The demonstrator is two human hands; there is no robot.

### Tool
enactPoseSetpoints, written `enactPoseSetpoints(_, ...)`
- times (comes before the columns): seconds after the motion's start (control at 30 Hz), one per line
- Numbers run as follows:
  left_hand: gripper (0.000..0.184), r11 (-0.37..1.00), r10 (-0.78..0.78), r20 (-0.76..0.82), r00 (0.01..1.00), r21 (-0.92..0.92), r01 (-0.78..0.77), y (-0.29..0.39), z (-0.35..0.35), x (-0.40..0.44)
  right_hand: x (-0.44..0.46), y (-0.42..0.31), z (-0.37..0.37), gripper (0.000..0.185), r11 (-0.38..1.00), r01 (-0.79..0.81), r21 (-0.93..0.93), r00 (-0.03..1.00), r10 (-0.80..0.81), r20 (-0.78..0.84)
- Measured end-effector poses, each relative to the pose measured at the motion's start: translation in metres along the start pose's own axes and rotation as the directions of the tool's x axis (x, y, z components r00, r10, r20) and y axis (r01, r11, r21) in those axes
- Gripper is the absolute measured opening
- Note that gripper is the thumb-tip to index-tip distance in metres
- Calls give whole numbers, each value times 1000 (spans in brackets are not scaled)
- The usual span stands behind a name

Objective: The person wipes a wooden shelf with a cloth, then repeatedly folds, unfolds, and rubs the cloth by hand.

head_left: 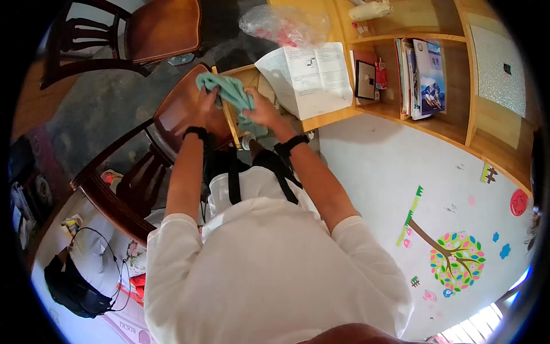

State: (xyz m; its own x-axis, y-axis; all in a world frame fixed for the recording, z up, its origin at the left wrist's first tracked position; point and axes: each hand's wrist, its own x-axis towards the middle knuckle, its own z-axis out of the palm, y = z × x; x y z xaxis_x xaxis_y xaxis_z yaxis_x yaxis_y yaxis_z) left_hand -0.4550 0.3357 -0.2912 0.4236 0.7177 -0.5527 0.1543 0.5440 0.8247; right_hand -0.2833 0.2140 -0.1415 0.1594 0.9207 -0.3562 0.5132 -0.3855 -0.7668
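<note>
Gripping a green cloth (220, 85) between them, the left hand (207, 105) and right hand (264, 111) have their fingers bent, pinching its folds. The cloth bunches just ahead of the left fingers and hangs below the right ones, over an open drawer (230, 118). A wooden chair (179, 102) stands left of the left fingers; printed paper (318, 83) lies on the bench (326, 119), right of the right fingers, near a plastic bag (285, 26).
</note>
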Motion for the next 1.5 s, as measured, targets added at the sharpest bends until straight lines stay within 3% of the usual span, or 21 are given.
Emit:
enactPoseSetpoints(0.03, 63, 1000, -4, 2, 1000, -6, 4, 13, 7, 4, 4, 4, -1, 55, 1000, -5, -5, 1000, 5, 3)
enactPoseSetpoints(0.1, 70, 921, -5, -64, 998, 387, 29, 30, 16, 9, 7, 13, 5, 46, 997, 17, -75, 1000, -16, 10)
enactPoseSetpoints(0.23, 76, 890, -161, 78, 984, 442, 110, -36, 9, 26, -17, 64, 54, 42, 994, 37, -101, 989, -22, 148)
enactPoseSetpoints(0.3, 72, 827, -136, 28, 990, 554, 98, -55, 9, -6, -35, 93, 80, 50, 959, 26, -283, 926, 84, 368)
enactPoseSetpoints(0.33, 57, 668, 109, 147, 983, 722, -182, -94, 5, -15, -46, 99, 86, 50, 959, 29, -283, 925, 81, 370)
enactPoseSetpoints(0.4, 45, 406, 317, 313, 896, 809, -426, -102, 6, -36, -68, 104, 88, 51, 982, 21, -188, 920, 55, 388)
enactPoseSetpoints(0.43, 41, 562, 68, 232, 970, 795, -229, -81, 13, -57, -74, 100, 84, 51, 982, 23, -189, 921, 52, 386)
enactPoseSetpoints(0.5, 37, 654, -191, 173, 966, 757, -6, -68, 16, -90, -83, 91, 72, 58, 951, -9, -310, 829, 180, 529)
enactPoseSetpoints(0.6, 37, 769, -177, 233, 956, 639, -13, -90, 17, -102, -84, 85, 60, 65, 934, -153, -323, 707, 332, 624)
enactPoseSetpoints(0.67, 62, 868, -106, 294, 950, 493, -56, -147, 10, -84, -76, 86, 56, 66, 932, -116, -343, 732, 314, 605)
enactPoseSetpoints(0.7, 62, 868, -104, 295, 950, 494, -58, -134, 9, -75, -71, 88, 58, 67, 930, -81, -358, 746, 295, 597)
enactPoseSetpoints(0.77, 67, 794, -132, 36, 991, 602, 84, -97, 7, -55, -40, 66, 39, 66, 924, -217, -316, 748, 365, 555)
enactPoseSetpoints(0.83, 67, 810, -38, -107, 994, 579, 93, -62, -1, -32, -14, 49, 26, 63, 979, -112, -169, 884, 176, 432)
enactPoseSetpoints(0.93, 67, 858, 129, -116, 985, 510, -52, -9, -17, -3, 11, 34, 28, 57, 991, -126, -54, 941, 136, 308)
enactPoseSetpoints(1.0, 68, 863, 161, -65, 985, 493, -108, 9, -20, 11, 15, 28, 37, 53, 998, 46, -41, 998, -48, -42)
enactPoseSetpoints(1.13, 69, 788, 122, 7, 993, 607, -101, -9, -4, 24, -11, 56, 79, 50, 989, -71, -128, 997, 68, -29)
enactPoseSetpoints(1.2, 69, 677, 137, 30, 990, 727, -115, -49, 3, 12, -43, 68, 98, 51, 994, 29, -105, 996, -20, 86)
enactPoseSetpoints(1.27, 69, 559, 182, 52, 982, 816, -147, -101, 11, -9, -72, 92, 119, 50, 949, -173, -265, 953, 229, 198)
enactPoseSetpoints(1.3, 69, 555, 178, 52, 983, 820, -144, -118, 16, -25, -87, 104, 125, 50, 950, -175, -259, 953, 230, 199)
enactPoseSetpoints(1.43, 50, 842, -31, -63, 998, 536, 60, -97, 45, -93, -112, 120, 118, 48, 957, -104, -271, 903, 205, 377)
enactPoseSetpoints(1.5, 50, 826, 35, -80, 996, 563, 16, -94, 44, -89, -101, 120, 112, 47, 948, -120, -296, 856, 250, 452)
